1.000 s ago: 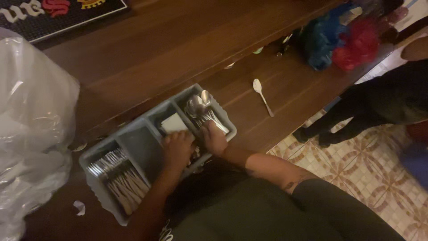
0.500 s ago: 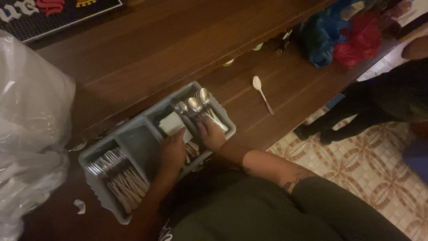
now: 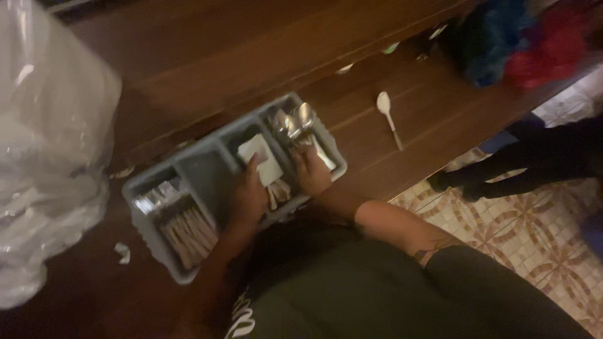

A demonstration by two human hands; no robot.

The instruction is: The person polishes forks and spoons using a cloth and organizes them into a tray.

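Observation:
A grey cutlery tray [image 3: 201, 164] with several compartments sits on a dark wooden counter. My right hand [image 3: 312, 172] grips a bunch of metal spoons [image 3: 294, 125] over the tray's right-hand compartment, bowls pointing away from me. My left hand [image 3: 249, 196] rests in the neighbouring compartment, fingertips on a white folded napkin [image 3: 264, 160]. Cutlery fills the left compartments [image 3: 179, 223].
A lone white spoon [image 3: 388, 116] lies on the counter to the right of the tray. A big clear plastic bag [image 3: 44, 150] bulges at the left. Blue and red bags [image 3: 521, 44] sit at the far right. Another person's dark legs [image 3: 527, 166] stand on the patterned tile floor.
The view has shifted slightly. My right hand keeps the spoons over the same compartment, and my left hand has slid forward onto the white napkin.

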